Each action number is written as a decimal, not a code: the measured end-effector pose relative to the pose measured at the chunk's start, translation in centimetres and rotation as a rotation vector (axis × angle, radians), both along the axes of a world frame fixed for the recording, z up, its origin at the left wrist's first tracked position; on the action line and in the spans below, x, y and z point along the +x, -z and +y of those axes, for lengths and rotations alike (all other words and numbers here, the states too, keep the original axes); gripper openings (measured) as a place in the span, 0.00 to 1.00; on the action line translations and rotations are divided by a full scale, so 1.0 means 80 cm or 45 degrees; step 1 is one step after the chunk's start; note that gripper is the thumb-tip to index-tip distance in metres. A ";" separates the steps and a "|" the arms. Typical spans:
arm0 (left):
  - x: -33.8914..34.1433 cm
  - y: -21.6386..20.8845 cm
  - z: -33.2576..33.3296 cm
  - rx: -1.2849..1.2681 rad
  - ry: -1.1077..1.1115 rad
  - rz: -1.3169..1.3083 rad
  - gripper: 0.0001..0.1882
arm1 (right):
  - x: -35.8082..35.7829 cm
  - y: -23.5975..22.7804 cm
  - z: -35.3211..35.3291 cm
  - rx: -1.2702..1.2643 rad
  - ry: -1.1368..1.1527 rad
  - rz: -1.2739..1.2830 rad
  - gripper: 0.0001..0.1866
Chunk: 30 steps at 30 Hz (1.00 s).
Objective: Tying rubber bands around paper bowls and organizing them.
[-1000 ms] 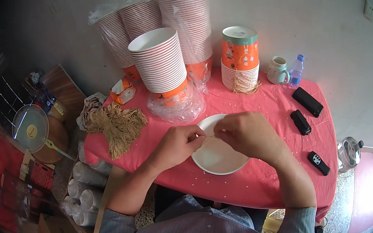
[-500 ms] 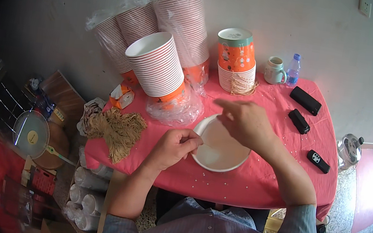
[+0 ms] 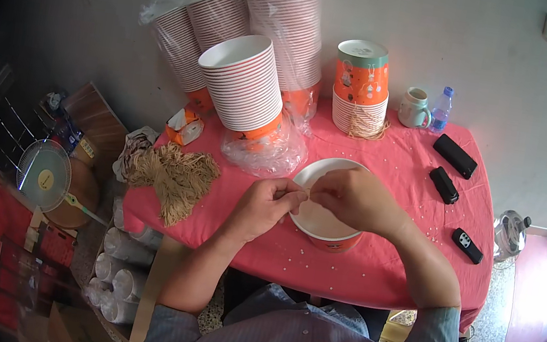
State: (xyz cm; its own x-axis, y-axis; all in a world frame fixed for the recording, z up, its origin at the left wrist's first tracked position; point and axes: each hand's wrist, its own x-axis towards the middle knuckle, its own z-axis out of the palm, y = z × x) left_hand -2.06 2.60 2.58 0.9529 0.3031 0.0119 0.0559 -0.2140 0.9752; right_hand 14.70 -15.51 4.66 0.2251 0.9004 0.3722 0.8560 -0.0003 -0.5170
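Note:
An orange paper bucket (image 3: 332, 244) with a white inside stands near the front of the table, its mouth facing up. At its left rim, my left hand (image 3: 262, 206) is closed in a pinch, thumb against forefinger. Over the bucket's mouth my right hand (image 3: 362, 202) is closed too, its fingertips pinched together close to the left ones. What the fingertips hold is too small to make out. The right hand hides part of the bucket's inside. Left of my left hand lies a bundle of tan cords (image 3: 176, 181).
Tall nested stacks of paper buckets (image 3: 246, 93), some in clear plastic, stand at the back left. An upside-down bucket stack (image 3: 360, 88) has cords hanging on it. Beyond are a mug (image 3: 413, 109), a bottle (image 3: 441, 111), black objects (image 3: 455, 156) and a remote (image 3: 467, 246).
My right hand has come down and left from above the bucket's far side, and its fingertips now meet near my left hand. The view has shifted slightly.

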 end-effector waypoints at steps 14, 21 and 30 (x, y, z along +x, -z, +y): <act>-0.007 0.001 0.010 -0.077 -0.047 -0.007 0.08 | 0.016 -0.017 -0.005 0.226 0.293 0.281 0.04; -0.016 -0.013 -0.003 -0.224 -0.125 0.018 0.08 | -0.023 -0.008 -0.015 -0.023 -0.003 -0.476 0.04; -0.035 -0.011 -0.026 -0.294 -0.067 -0.066 0.09 | -0.024 -0.018 -0.006 0.206 -0.226 0.040 0.06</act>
